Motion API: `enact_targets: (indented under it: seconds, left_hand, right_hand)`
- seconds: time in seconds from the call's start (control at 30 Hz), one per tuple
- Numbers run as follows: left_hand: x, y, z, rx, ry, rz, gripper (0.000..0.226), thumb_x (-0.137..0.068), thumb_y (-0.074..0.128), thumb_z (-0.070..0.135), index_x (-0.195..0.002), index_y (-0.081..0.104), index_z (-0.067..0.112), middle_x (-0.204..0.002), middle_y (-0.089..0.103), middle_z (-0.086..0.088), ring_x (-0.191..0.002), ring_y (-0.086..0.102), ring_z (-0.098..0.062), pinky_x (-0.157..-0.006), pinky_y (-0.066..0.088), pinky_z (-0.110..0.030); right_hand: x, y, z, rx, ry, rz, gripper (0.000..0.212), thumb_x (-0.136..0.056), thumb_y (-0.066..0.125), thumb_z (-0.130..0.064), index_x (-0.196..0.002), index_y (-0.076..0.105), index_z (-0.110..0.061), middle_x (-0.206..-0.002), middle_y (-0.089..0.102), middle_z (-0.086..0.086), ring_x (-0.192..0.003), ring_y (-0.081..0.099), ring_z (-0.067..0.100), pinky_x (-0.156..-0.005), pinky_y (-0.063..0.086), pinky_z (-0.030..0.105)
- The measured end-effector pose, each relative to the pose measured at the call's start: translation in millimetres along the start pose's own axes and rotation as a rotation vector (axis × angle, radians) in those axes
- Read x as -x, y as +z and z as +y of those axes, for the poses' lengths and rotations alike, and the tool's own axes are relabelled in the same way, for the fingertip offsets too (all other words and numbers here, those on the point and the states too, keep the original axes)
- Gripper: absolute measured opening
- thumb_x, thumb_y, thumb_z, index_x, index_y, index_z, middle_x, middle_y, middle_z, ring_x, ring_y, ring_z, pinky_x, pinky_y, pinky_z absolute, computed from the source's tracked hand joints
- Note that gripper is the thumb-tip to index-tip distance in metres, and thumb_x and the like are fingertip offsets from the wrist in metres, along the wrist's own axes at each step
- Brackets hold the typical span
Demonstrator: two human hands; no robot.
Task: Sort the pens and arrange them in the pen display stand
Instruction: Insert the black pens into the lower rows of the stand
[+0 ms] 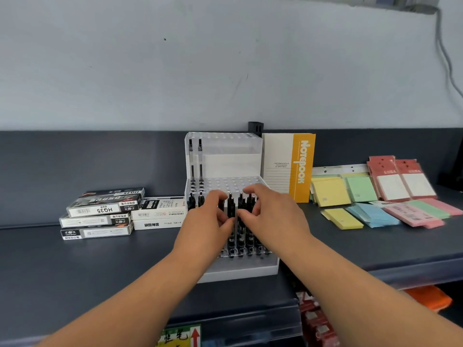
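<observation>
Both bare forearms reach in from the bottom edge and converge on the front tier of the pen display stand (238,271), which sits on a dark grey shelf (75,271). The left hand (210,219) is curled, its thumb and forefinger closed narrowly on an upright black pen (231,206) in the front tier. The right hand (270,216) arches in from the other side. Its thumb lies against the same pen and its fingers hook over the tops of the neighbouring front-tier pens (246,201). Whether it grips them or only touches them I cannot tell.

That one pen stands in the gap between the two hands, roughly at the middle of the tier. Two more black pens (191,200) show at the tier's left end, beside the left hand (those under the right fingers are too covered to count).

On the stand's back tier two clear-barrelled pens (195,161) stand upright at the left end.

Left of the stand, touching its side, two white pen boxes (160,212) are stacked, and further left is a pile of black-and-white boxes (100,214), three or four high. One orange-spined notebook (290,169) stands upright against the stand's right side. Beyond it lie packs of coloured sticky notes (360,216) and two red-backed packs (400,179).
</observation>
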State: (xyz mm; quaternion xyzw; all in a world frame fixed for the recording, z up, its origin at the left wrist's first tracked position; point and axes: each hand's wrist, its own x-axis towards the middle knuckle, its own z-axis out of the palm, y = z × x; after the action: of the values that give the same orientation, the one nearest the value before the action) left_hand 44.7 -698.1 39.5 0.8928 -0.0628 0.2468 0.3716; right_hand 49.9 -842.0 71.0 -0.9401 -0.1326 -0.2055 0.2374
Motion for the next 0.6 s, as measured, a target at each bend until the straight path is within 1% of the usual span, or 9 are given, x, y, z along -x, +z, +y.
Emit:
enact_targets:
  seconds: [0.07,0.1,0.17,0.2,0.27,0.33,0.4,0.5,0.6]
  left_hand:
    - [6,-8,-4,-0.013,-0.005,0.049,0.035,-0.087,0.065,0.028,-0.119,0.05,0.029,-0.08,0.063,0.012,-0.072,0.062,-0.002,-0.066,0.052,-0.024]
    - [10,-13,-7,-0.05,-0.005,0.082,0.033,-0.088,0.064,0.032,-0.118,0.051,0.029,-0.085,0.062,0.014,-0.076,0.061,-0.001,-0.067,0.051,-0.023]
    - [18,-27,-17,-0.22,-0.006,0.162,0.034,-0.088,0.061,0.04,-0.12,0.053,0.031,-0.105,0.06,0.017,-0.093,0.06,-0.005,-0.076,0.051,-0.028]
    - [22,-36,-25,-0.316,-0.006,0.202,0.038,-0.088,0.061,0.043,-0.123,0.052,0.03,-0.116,0.057,0.015,-0.103,0.058,-0.008,-0.08,0.051,-0.032]
    - [31,-51,-42,-0.471,-0.005,0.247,0.048,-0.086,0.062,0.044,-0.128,0.053,0.024,-0.131,0.053,0.007,-0.119,0.053,-0.017,-0.092,0.048,-0.036]
    - [45,-67,-57,-0.618,-0.086,0.23,0.059,-0.084,0.06,0.051,-0.134,0.051,0.02,-0.141,0.047,-0.001,-0.131,0.044,-0.024,-0.105,0.039,-0.041]
    - [64,-82,-70,-0.726,-0.231,0.196,0.066,-0.086,0.051,0.059,-0.141,0.042,0.024,-0.15,0.036,-0.001,-0.14,0.03,-0.023,-0.113,0.027,-0.041]
    - [97,-101,-88,-0.815,-0.351,0.193,0.068,-0.089,0.04,0.064,-0.145,0.032,0.028,-0.155,0.026,0.003,-0.144,0.019,-0.021,-0.117,0.017,-0.041]
    - [131,-126,-103,-0.845,-0.477,0.189,0.068,-0.09,0.034,0.066,-0.147,0.025,0.031,-0.157,0.019,0.005,-0.146,0.013,-0.019,-0.118,0.013,-0.04]
  right_hand:
    - [3,-2,-8,-0.001,-0.075,0.042,0.04,-0.091,0.055,-0.045,-0.13,0.047,-0.04,-0.085,0.062,-0.013,-0.09,0.06,0.009,-0.079,0.053,0.034]
    - [5,-3,-13,0.004,-0.123,0.059,0.038,-0.092,0.053,-0.045,-0.13,0.048,-0.04,-0.089,0.061,-0.014,-0.091,0.059,0.008,-0.078,0.052,0.032]
    - [7,-3,-25,0.024,-0.227,0.066,0.037,-0.094,0.049,-0.046,-0.13,0.048,-0.039,-0.106,0.058,-0.015,-0.101,0.056,0.008,-0.081,0.047,0.029]
    - [8,1,-32,0.031,-0.277,0.058,0.037,-0.094,0.048,-0.046,-0.13,0.048,-0.038,-0.114,0.056,-0.015,-0.108,0.052,0.008,-0.084,0.045,0.028]
    - [10,13,-44,0.035,-0.364,0.029,0.041,-0.093,0.05,-0.047,-0.132,0.048,-0.035,-0.126,0.051,-0.013,-0.119,0.046,0.011,-0.093,0.04,0.028]
    - [14,29,-59,0.02,-0.448,-0.011,0.048,-0.09,0.053,-0.048,-0.135,0.049,-0.031,-0.135,0.048,-0.01,-0.126,0.042,0.013,-0.103,0.035,0.03]
    - [19,46,-72,0.009,-0.51,-0.069,0.054,-0.089,0.055,-0.052,-0.137,0.048,-0.029,-0.144,0.043,-0.008,-0.135,0.036,0.015,-0.112,0.027,0.033]
    - [30,71,-90,0.009,-0.569,-0.153,0.06,-0.09,0.05,-0.058,-0.143,0.041,-0.031,-0.152,0.033,-0.005,-0.142,0.025,0.016,-0.117,0.016,0.036]
    - [44,95,-113,-0.002,-0.611,-0.229,0.062,-0.09,0.045,-0.062,-0.145,0.035,-0.034,-0.154,0.029,-0.007,-0.143,0.023,0.016,-0.119,0.015,0.037]
